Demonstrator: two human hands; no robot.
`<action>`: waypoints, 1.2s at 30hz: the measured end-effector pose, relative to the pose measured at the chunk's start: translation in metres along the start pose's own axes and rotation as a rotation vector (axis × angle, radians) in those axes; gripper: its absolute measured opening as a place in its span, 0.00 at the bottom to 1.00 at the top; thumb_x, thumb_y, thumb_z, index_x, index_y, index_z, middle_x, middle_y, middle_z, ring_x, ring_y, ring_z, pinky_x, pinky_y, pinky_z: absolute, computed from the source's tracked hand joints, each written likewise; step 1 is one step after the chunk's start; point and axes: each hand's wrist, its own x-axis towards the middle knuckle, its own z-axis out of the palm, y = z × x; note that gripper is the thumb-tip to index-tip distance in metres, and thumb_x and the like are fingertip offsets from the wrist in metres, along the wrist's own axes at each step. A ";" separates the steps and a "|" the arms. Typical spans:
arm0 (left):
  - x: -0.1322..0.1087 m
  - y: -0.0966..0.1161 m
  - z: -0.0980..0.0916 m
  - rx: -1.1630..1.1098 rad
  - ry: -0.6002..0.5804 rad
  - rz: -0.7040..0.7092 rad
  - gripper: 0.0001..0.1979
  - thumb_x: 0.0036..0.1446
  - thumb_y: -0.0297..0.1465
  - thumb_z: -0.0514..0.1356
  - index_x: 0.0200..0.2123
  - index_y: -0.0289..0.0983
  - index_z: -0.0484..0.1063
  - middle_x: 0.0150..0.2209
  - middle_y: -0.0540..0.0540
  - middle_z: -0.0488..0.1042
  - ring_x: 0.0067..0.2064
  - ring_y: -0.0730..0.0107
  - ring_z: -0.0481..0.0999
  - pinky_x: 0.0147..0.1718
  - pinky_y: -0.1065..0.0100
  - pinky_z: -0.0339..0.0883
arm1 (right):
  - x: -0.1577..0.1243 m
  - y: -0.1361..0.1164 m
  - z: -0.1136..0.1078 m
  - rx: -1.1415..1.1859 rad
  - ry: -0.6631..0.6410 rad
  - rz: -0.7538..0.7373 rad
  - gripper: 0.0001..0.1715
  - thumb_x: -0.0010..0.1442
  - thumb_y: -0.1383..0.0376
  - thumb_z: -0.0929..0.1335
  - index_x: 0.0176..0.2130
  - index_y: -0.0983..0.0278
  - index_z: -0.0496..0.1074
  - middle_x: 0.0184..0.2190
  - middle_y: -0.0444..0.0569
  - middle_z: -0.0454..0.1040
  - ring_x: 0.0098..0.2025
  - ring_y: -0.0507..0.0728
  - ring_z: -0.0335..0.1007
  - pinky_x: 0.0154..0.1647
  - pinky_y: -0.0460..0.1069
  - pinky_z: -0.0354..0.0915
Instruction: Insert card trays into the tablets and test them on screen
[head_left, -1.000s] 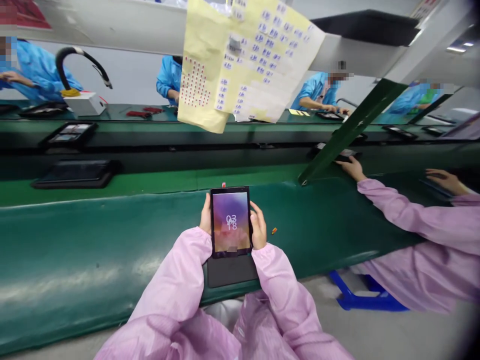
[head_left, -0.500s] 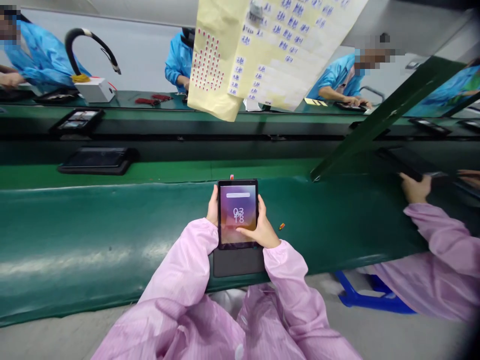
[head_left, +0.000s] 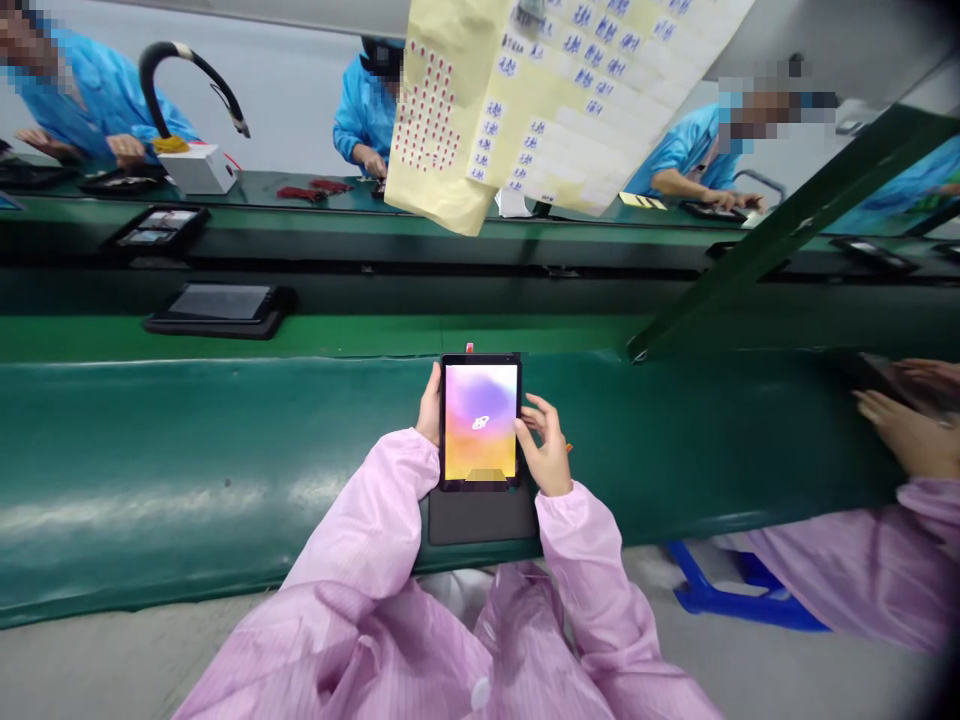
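Note:
A black-framed tablet (head_left: 480, 422) stands nearly upright in front of me, its screen lit in lilac and yellow with a small white logo. My left hand (head_left: 430, 407) grips its left edge. My right hand (head_left: 544, 447) touches the lower right edge, fingers spread and curled over the bezel. Below the tablet lies a dark grey pad (head_left: 480, 518) on the green conveyor belt (head_left: 225, 420). A small red tab (head_left: 469, 348) shows behind the tablet's top edge.
At right, a co-worker's hands (head_left: 900, 420) in pink sleeves work on a dark tablet. A black tray (head_left: 221, 308) rides a farther belt. A yellow sheet (head_left: 555, 100) hangs overhead, a green strut (head_left: 780, 235) slants at right, and blue-clad workers sit opposite.
The tablet screen has gone from a clock reading to a bright image with a logo. My right hand has lifted off the screen to the edge. The co-worker's hand has moved right.

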 end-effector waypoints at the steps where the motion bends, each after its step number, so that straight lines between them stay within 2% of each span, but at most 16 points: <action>1: 0.000 0.001 0.001 0.024 0.017 0.016 0.35 0.57 0.57 0.51 0.50 0.32 0.73 0.44 0.38 0.80 0.48 0.50 0.78 0.54 0.53 0.65 | -0.004 0.001 0.000 0.000 -0.019 0.003 0.29 0.61 0.55 0.68 0.58 0.61 0.60 0.46 0.55 0.75 0.46 0.58 0.74 0.51 0.57 0.71; 5: -0.003 0.020 0.011 0.231 0.127 0.149 0.26 0.59 0.48 0.51 0.39 0.33 0.78 0.35 0.43 0.81 0.43 0.53 0.79 0.49 0.57 0.68 | 0.000 -0.014 -0.008 0.009 -0.022 -0.056 0.32 0.61 0.56 0.68 0.61 0.61 0.58 0.52 0.58 0.72 0.52 0.60 0.72 0.53 0.58 0.70; 7: -0.009 0.035 0.023 0.408 0.083 0.225 0.25 0.57 0.47 0.52 0.35 0.33 0.79 0.33 0.43 0.80 0.43 0.52 0.79 0.46 0.57 0.69 | 0.015 -0.034 -0.017 0.005 0.004 -0.162 0.32 0.62 0.57 0.68 0.61 0.60 0.58 0.56 0.58 0.69 0.57 0.62 0.68 0.54 0.58 0.69; 9: -0.019 0.049 0.043 0.659 -0.024 0.296 0.24 0.56 0.48 0.54 0.35 0.33 0.79 0.36 0.41 0.80 0.44 0.52 0.77 0.45 0.59 0.68 | 0.032 -0.061 -0.026 -0.037 -0.007 -0.295 0.28 0.63 0.58 0.67 0.60 0.59 0.60 0.57 0.57 0.69 0.58 0.62 0.67 0.56 0.59 0.67; 11: -0.033 0.055 0.064 0.955 -0.108 0.409 0.21 0.57 0.45 0.57 0.39 0.33 0.78 0.41 0.41 0.78 0.46 0.55 0.75 0.46 0.62 0.66 | 0.048 -0.090 -0.032 -0.128 -0.085 -0.426 0.22 0.64 0.60 0.66 0.56 0.59 0.64 0.53 0.54 0.72 0.55 0.61 0.69 0.56 0.58 0.66; 14: -0.049 0.048 0.086 1.249 -0.090 0.667 0.14 0.60 0.40 0.59 0.42 0.36 0.74 0.43 0.44 0.73 0.46 0.63 0.72 0.45 0.66 0.66 | 0.062 -0.124 -0.034 -0.280 -0.281 -0.571 0.12 0.65 0.60 0.65 0.47 0.60 0.70 0.43 0.51 0.76 0.46 0.58 0.73 0.49 0.53 0.68; 16: -0.055 0.037 0.091 1.273 -0.034 0.793 0.10 0.62 0.38 0.57 0.41 0.38 0.69 0.41 0.46 0.68 0.43 0.67 0.71 0.42 0.68 0.67 | 0.066 -0.137 -0.032 -0.348 -0.367 -0.604 0.11 0.65 0.60 0.64 0.44 0.62 0.71 0.38 0.50 0.75 0.40 0.56 0.73 0.41 0.51 0.68; 18: -0.059 0.027 0.089 1.251 -0.001 0.859 0.07 0.64 0.36 0.54 0.40 0.39 0.65 0.40 0.47 0.65 0.40 0.70 0.70 0.40 0.69 0.68 | 0.067 -0.145 -0.029 -0.380 -0.418 -0.612 0.11 0.65 0.60 0.64 0.43 0.63 0.71 0.35 0.49 0.74 0.36 0.55 0.71 0.36 0.49 0.66; 22: -0.064 0.017 0.084 1.236 -0.019 0.973 0.06 0.65 0.35 0.53 0.41 0.40 0.62 0.40 0.48 0.62 0.38 0.73 0.68 0.37 0.72 0.66 | 0.067 -0.154 -0.026 -0.383 -0.498 -0.635 0.09 0.65 0.61 0.64 0.40 0.63 0.70 0.32 0.46 0.73 0.31 0.52 0.68 0.32 0.46 0.62; 26: -0.068 0.020 0.081 1.189 -0.097 0.943 0.06 0.65 0.36 0.52 0.41 0.41 0.62 0.39 0.48 0.63 0.41 0.72 0.67 0.40 0.71 0.64 | 0.067 -0.160 -0.025 -0.379 -0.526 -0.663 0.08 0.65 0.63 0.64 0.35 0.63 0.69 0.30 0.45 0.73 0.28 0.51 0.66 0.29 0.45 0.59; 31: -0.064 0.022 0.078 1.138 -0.193 0.951 0.06 0.64 0.37 0.54 0.39 0.41 0.62 0.35 0.49 0.63 0.36 0.72 0.66 0.38 0.69 0.63 | 0.066 -0.159 -0.024 -0.324 -0.540 -0.712 0.07 0.65 0.65 0.64 0.34 0.63 0.68 0.29 0.44 0.73 0.28 0.50 0.66 0.30 0.45 0.60; 36: -0.056 0.014 0.076 1.082 -0.154 1.071 0.08 0.64 0.38 0.53 0.37 0.41 0.61 0.32 0.50 0.63 0.33 0.72 0.66 0.35 0.67 0.62 | 0.063 -0.155 -0.022 -0.284 -0.530 -0.730 0.08 0.66 0.65 0.63 0.34 0.62 0.67 0.29 0.45 0.72 0.28 0.51 0.65 0.30 0.45 0.60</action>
